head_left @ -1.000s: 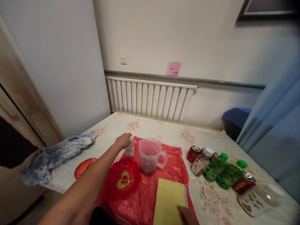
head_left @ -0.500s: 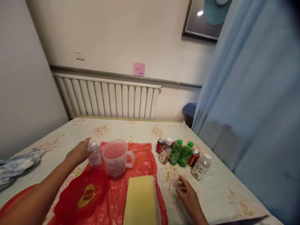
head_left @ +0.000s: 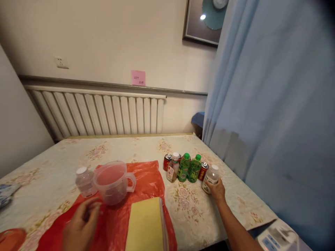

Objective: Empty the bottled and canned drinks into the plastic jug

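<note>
My right hand point(head_left: 217, 190) is wrapped round a clear bottle with a white cap and a printed label point(head_left: 211, 174), at the right end of the drinks. That bottle stands tilted slightly on the cloth. My left hand point(head_left: 83, 221), blurred, hovers over the red plastic sheet point(head_left: 146, 174) with its fingers loosely bent and apart; nothing shows in them. Just beyond it are a clear jar with a white cap point(head_left: 86, 183) and a translucent measuring jug point(head_left: 113, 184), its handle to the right. A yellow cloth point(head_left: 145, 225) lies folded between the hands.
Left of the gripped bottle stand red cans point(head_left: 167, 162), a brownish bottle point(head_left: 172, 170) and two green bottles point(head_left: 184, 169). An orange-red item point(head_left: 12, 240) lies at lower left. A blue curtain point(head_left: 261, 122) borders the right side, with a power strip point(head_left: 277, 237) below it.
My left hand has let go of the clear jar and drawn back toward me. My right hand has moved right and closed on the white-capped bottle. The view has turned right.
</note>
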### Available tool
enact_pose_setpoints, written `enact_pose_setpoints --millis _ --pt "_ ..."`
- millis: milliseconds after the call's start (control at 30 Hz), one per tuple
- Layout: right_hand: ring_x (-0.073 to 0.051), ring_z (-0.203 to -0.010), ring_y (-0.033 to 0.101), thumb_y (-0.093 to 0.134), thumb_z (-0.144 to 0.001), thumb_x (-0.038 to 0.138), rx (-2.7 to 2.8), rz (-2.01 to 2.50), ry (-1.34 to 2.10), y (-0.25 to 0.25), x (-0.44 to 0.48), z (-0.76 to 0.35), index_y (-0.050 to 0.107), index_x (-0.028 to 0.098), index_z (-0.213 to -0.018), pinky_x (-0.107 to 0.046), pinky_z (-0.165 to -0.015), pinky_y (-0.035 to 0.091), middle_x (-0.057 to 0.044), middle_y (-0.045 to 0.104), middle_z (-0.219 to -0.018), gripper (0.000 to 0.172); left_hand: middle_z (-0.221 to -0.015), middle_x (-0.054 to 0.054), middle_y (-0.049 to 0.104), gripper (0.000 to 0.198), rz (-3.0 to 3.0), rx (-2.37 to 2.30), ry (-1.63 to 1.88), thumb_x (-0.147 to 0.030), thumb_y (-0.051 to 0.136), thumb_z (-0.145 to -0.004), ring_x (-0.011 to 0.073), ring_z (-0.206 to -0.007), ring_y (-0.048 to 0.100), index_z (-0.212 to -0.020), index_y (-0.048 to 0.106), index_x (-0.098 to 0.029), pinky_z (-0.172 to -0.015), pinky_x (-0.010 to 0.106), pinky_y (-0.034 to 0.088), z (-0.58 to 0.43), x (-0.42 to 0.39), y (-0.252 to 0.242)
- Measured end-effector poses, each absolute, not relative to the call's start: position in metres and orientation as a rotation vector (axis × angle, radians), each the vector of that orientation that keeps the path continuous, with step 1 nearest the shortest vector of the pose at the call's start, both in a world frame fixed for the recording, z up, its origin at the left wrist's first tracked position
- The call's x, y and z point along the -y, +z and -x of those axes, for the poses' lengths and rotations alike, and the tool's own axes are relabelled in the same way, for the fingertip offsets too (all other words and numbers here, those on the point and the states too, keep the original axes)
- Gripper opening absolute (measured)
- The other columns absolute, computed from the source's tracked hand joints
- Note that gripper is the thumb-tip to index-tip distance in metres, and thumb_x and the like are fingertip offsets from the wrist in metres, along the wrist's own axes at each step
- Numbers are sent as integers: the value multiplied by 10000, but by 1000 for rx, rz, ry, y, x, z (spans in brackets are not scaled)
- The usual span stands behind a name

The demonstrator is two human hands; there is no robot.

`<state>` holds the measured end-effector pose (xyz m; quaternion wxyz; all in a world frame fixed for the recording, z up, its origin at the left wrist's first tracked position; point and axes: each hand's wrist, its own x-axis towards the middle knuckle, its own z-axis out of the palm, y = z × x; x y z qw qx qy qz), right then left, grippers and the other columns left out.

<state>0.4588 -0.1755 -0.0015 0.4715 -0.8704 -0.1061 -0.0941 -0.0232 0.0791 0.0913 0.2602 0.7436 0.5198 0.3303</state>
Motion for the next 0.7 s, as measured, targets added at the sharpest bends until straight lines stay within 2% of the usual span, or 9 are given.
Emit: enact_pose_setpoints --millis 67,200,300,333,467,567,633,700 --pt "-363 -927 659 651 -542 521 273 2129 -230 0 172 -455 584 153 -1001 -429 -760 498 -183 694 -1019 592 -885 30 739 454 -1991 -1254 914 -606 470 -781 254 -823 712 -1057 562 -258 -720 340 571 5 -59 89" --pt "-305 -949 667 670 -559 483 441 2079 -210 4 164 -421 597 175 -1030 -380 -806 514 -127 703 -1028 568 -890 43 733 354 -2076 -927 784 -510 511 -804 227 -794 699 -984 626 -227 -709 322 562 -29 -29 83" --pt "-302 -1039 642 677 -594 397 718 1962 -174 12 155 -376 570 172 -1150 -414 -904 501 -125 678 -1129 609 -890 48 705 340 -2158 -736 723 -397 510 -827 178 -669 643 -1086 619 -205 -666 317 547 -51 -7 84" --pt "-304 -1066 631 678 -607 366 812 1927 -148 16 153 -360 559 172 -1179 -425 -929 492 -128 666 -1161 616 -960 56 696 365 -2167 -695 708 -353 512 -836 164 -677 633 -1160 594 -207 -680 314 546 -57 0 87" --pt "-282 -1133 590 681 -616 215 1189 1819 17 38 144 -297 518 200 -1248 -401 -980 468 -101 632 -1212 652 -1174 101 633 546 -2195 -596 671 -242 518 -844 161 -804 628 -1383 428 -221 -793 336 542 -68 24 104" --pt "-261 -1107 580 663 -648 172 1407 1732 110 55 138 -262 519 211 -1230 -388 -971 461 -85 620 -1180 601 -1416 119 476 617 -2277 -508 636 -187 521 -841 189 -1009 610 -1432 357 -252 -915 368 516 -63 31 116" --pt "-249 -1084 573 643 -657 139 1512 1681 167 64 134 -246 512 216 -1221 -384 -962 456 -77 605 -1166 585 -1423 101 469 566 -2351 -481 612 -164 505 -854 216 -1149 559 -1402 399 -261 -985 383 480 -56 31 124" --pt "-242 -1070 561 622 -636 96 1582 1655 213 71 129 -233 505 221 -1210 -380 -952 451 -70 593 -1154 598 -1335 87 535 465 -2412 -492 584 -165 475 -883 223 -1187 540 -1338 468 -262 -1004 379 462 -45 31 130"
